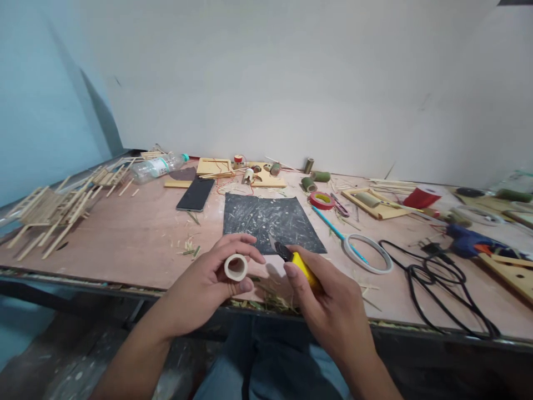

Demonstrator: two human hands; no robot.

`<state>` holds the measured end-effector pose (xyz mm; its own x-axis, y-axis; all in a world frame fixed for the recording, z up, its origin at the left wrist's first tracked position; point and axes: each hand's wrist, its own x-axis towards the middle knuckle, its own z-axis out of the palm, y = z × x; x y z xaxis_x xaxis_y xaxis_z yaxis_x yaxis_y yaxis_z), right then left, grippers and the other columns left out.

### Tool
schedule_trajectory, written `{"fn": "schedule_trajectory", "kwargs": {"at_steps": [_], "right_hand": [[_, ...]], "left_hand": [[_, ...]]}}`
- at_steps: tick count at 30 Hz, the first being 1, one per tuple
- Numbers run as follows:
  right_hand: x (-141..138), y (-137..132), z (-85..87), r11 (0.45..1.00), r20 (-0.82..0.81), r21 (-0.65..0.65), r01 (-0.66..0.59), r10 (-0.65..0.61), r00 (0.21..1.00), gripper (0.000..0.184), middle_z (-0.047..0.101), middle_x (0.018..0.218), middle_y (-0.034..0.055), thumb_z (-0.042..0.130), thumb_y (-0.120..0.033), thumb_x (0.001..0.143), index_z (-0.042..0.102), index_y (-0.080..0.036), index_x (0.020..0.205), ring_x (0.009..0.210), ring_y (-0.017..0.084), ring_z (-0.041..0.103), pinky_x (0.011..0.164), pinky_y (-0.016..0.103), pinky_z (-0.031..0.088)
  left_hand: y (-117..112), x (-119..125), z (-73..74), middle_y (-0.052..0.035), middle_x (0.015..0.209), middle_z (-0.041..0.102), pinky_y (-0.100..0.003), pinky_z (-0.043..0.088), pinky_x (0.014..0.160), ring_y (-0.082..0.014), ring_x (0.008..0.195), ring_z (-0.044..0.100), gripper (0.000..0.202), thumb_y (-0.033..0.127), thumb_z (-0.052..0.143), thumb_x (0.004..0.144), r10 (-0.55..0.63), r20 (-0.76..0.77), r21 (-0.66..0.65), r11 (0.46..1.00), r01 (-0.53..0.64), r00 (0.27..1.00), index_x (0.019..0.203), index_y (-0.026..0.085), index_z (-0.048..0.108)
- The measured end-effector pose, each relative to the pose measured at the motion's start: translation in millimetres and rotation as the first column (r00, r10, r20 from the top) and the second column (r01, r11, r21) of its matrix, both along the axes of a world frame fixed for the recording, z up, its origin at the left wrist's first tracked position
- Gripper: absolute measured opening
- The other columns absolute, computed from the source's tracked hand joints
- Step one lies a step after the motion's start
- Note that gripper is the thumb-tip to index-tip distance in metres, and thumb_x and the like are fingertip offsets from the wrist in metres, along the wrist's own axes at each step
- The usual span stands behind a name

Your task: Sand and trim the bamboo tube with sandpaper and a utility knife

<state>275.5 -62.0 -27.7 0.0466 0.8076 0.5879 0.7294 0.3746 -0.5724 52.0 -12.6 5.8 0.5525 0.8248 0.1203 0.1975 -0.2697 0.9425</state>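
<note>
My left hand (pixel 208 272) is closed round a short bamboo tube (pixel 235 268), its pale hollow end facing me. In my right hand (pixel 328 294) is a yellow and black utility knife (pixel 306 269), gripped with the thumb along its side. The knife's tip points up and left toward the tube, and a gap separates the two. Both hands are over the front edge of the table. Behind them a dark, scuffed sandpaper sheet (pixel 266 219) lies flat. Green and pale shavings (pixel 270 297) are scattered below the hands.
Left are small stick chairs (pixel 54 211), a plastic bottle (pixel 160 165) and a phone (pixel 195 193). Toward the right lie red tape (pixel 322 200), a white tape ring (pixel 387 266), a coiled black cable (pixel 437 280) and a blue glue gun (pixel 470 239). Bamboo pieces (pixel 320 176) stand near the wall.
</note>
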Motion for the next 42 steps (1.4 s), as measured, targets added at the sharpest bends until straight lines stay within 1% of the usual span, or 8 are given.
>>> {"fn": "schedule_trajectory", "kwargs": {"at_steps": [6, 10, 17, 22, 24, 29, 34, 42], "right_hand": [[-1.0, -0.7, 1.1, 0.999, 0.011, 0.027, 0.037, -0.038, 0.999, 0.028, 0.079, 0.100, 0.0069, 0.058, -0.040, 0.101, 0.071, -0.019, 0.116, 0.086, 0.020, 0.076, 0.073, 0.025, 0.055], [-2.0, -0.4, 0.9, 0.999, 0.024, 0.020, 0.041, -0.041, 0.999, 0.029, 0.079, 0.101, 0.0072, 0.058, -0.041, 0.101, 0.072, -0.020, 0.116, 0.087, 0.020, 0.076, 0.072, 0.025, 0.055], [-1.3, -0.7, 0.6, 0.999, 0.043, 0.004, 0.043, -0.043, 0.998, 0.030, 0.079, 0.102, 0.0074, 0.059, -0.042, 0.101, 0.072, -0.020, 0.115, 0.089, 0.020, 0.076, 0.074, 0.025, 0.055], [-1.4, -1.0, 0.4, 0.999, 0.035, 0.024, 0.049, -0.050, 0.998, 0.031, 0.080, 0.100, 0.0078, 0.058, -0.043, 0.101, 0.073, -0.018, 0.113, 0.087, 0.021, 0.076, 0.073, 0.025, 0.055], [-2.1, -1.2, 0.4, 0.998, 0.022, 0.018, 0.056, -0.057, 0.998, 0.031, 0.079, 0.100, 0.0079, 0.059, -0.043, 0.101, 0.073, -0.018, 0.113, 0.087, 0.021, 0.076, 0.074, 0.026, 0.055], [-3.2, -1.8, 1.1, 0.997, 0.016, -0.008, 0.074, -0.074, 0.997, 0.031, 0.079, 0.101, 0.0082, 0.058, -0.043, 0.101, 0.073, -0.017, 0.112, 0.089, 0.022, 0.076, 0.076, 0.026, 0.055], [-2.7, -1.5, 1.4, 0.997, 0.022, -0.010, 0.075, -0.074, 0.997, 0.031, 0.079, 0.098, 0.0071, 0.058, -0.044, 0.101, 0.073, -0.019, 0.111, 0.087, 0.022, 0.076, 0.074, 0.027, 0.055], [-3.2, -1.4, 1.7, 0.998, 0.024, -0.020, 0.067, -0.067, 0.997, 0.030, 0.080, 0.101, 0.0083, 0.058, -0.044, 0.100, 0.073, -0.020, 0.111, 0.089, 0.024, 0.076, 0.076, 0.030, 0.057]], "left_hand": [[-1.1, 0.9, -2.9, 0.0008, 0.140, 0.058, -0.029, 0.042, 0.103, -0.0217, 0.129, 0.056, 0.016, 0.020, 0.075, 0.089, 0.083, 0.046, 0.008, 0.996, -0.084, 0.995, 0.100, 0.030, 0.070], [-0.5, 1.8, -3.7, 0.0014, 0.137, 0.059, -0.028, 0.045, 0.100, -0.0208, 0.128, 0.057, 0.014, 0.022, 0.077, 0.088, 0.080, 0.063, -0.005, 0.997, -0.080, 0.995, 0.097, 0.030, 0.070], [-0.9, 1.8, -2.9, 0.0005, 0.136, 0.061, -0.030, 0.045, 0.102, -0.0207, 0.123, 0.060, 0.014, 0.021, 0.078, 0.088, 0.076, 0.076, -0.016, 0.997, -0.075, 0.994, 0.097, 0.028, 0.070], [-1.3, 3.3, -1.9, -0.0019, 0.126, 0.068, -0.029, 0.044, 0.105, -0.0224, 0.134, 0.055, 0.013, 0.021, 0.077, 0.089, 0.057, 0.107, -0.038, 0.998, -0.054, 0.993, 0.096, 0.026, 0.068], [-1.0, 3.5, -1.9, -0.0023, 0.127, 0.069, -0.030, 0.044, 0.106, -0.0233, 0.137, 0.053, 0.014, 0.022, 0.078, 0.088, 0.062, 0.099, -0.050, 0.997, -0.058, 0.993, 0.097, 0.026, 0.068], [-1.2, 3.9, -1.7, -0.0024, 0.136, 0.066, -0.029, 0.048, 0.100, -0.0240, 0.134, 0.057, 0.017, 0.023, 0.077, 0.089, 0.080, 0.086, -0.110, 0.991, -0.071, 0.993, 0.103, 0.027, 0.068], [-2.9, 4.1, -0.6, -0.0019, 0.129, 0.069, -0.029, 0.045, 0.106, -0.0229, 0.138, 0.054, 0.014, 0.020, 0.077, 0.089, 0.056, 0.106, -0.081, 0.996, -0.047, 0.993, 0.098, 0.026, 0.068], [-2.9, 4.3, 1.9, -0.0032, 0.132, 0.066, -0.031, 0.046, 0.104, -0.0241, 0.137, 0.054, 0.010, 0.022, 0.076, 0.090, 0.044, 0.107, -0.108, 0.994, -0.032, 0.993, 0.096, 0.025, 0.069]]}}
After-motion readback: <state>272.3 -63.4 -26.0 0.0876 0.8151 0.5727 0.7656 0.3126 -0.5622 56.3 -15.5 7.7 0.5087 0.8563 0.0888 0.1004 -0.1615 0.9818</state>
